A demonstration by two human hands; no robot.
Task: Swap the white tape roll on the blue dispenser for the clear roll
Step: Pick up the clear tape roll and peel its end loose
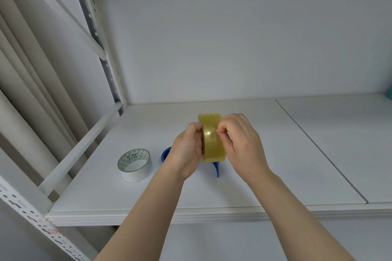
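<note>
The clear roll (212, 140), yellowish and see-through, stands on edge in mid-air above the shelf. My left hand (186, 150) grips its left side. My right hand (239, 144) pinches the roll's outer face with thumb and fingertips near the top. The blue dispenser (216, 168) lies on the shelf just beneath the hands, mostly hidden; only a curved blue part on the left and a blue tip below the roll show. The white tape roll (134, 165) lies flat on the shelf to the left, apart from the dispenser, with a patterned inner core.
The white shelf board (275, 176) has a seam running diagonally on the right. A white metal upright and diagonal brace (80, 148) border the left side. The shelf's front edge lies below my forearms. A teal object peeks in at the far right edge (389, 93).
</note>
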